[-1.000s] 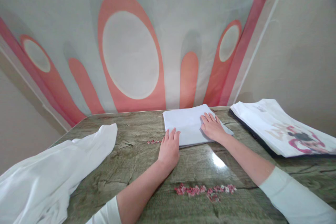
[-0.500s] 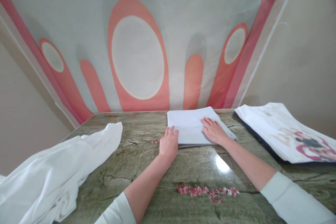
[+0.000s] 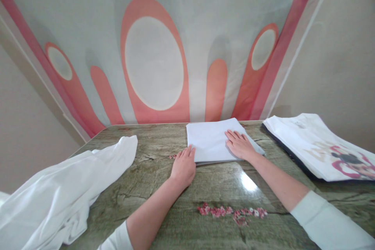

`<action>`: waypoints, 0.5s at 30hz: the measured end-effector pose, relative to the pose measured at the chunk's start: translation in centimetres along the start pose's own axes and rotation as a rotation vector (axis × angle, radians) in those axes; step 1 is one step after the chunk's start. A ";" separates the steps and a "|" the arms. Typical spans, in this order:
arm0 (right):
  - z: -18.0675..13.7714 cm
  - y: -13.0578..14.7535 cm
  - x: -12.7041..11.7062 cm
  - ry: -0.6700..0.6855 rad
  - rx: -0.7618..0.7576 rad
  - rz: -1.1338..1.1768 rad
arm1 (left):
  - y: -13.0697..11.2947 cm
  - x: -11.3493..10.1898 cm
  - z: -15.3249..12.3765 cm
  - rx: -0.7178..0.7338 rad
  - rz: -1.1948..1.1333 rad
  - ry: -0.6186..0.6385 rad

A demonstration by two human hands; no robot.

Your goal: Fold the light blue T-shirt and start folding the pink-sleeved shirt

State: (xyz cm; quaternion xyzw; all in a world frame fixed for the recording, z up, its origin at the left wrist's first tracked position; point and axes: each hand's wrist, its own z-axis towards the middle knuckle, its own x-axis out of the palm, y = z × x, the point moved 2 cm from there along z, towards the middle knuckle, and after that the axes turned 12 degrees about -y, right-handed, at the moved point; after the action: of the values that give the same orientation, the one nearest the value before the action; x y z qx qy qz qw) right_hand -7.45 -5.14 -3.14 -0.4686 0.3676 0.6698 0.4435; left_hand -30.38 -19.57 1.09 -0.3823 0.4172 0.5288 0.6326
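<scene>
A folded white cloth garment point(image 3: 209, 140) lies flat in a neat rectangle near the far edge of the table. My right hand point(image 3: 240, 145) rests palm down on its right part, fingers stretched out. At the near left corner of the cloth is my left hand point(image 3: 183, 167), with its fingers extended along the edge and the tips touching it. The thumb of the left hand is mostly hidden.
To the left lies a loose, crumpled white garment point(image 3: 76, 179). On the right is a stack of folded shirts point(image 3: 319, 148), the top one white with a printed cartoon figure. The wood-patterned table point(image 3: 140, 203) meets a painted wall point(image 3: 196, 27).
My left hand has slid slightly left and toward me, from on the cloth's left side to its near left corner. My right hand has stayed in place on the cloth.
</scene>
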 end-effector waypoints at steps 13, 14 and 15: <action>-0.3 0.2 -0.5 0.000 -0.017 -0.015 | 0.2 -2.0 -1.1 -0.149 -0.034 0.020; -0.3 0.2 -0.4 0.002 -0.015 -0.013 | 0.0 -2.2 -1.1 -0.140 -0.006 0.032; -0.3 0.1 -0.4 0.002 -0.016 -0.011 | -0.2 -2.3 -1.2 -0.125 0.014 0.047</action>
State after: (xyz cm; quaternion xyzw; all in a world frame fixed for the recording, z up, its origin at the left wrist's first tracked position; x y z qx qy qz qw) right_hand -7.42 -5.57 -2.81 -0.4749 0.3603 0.6695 0.4431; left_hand -30.55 -21.52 2.84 -0.4306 0.4008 0.5492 0.5936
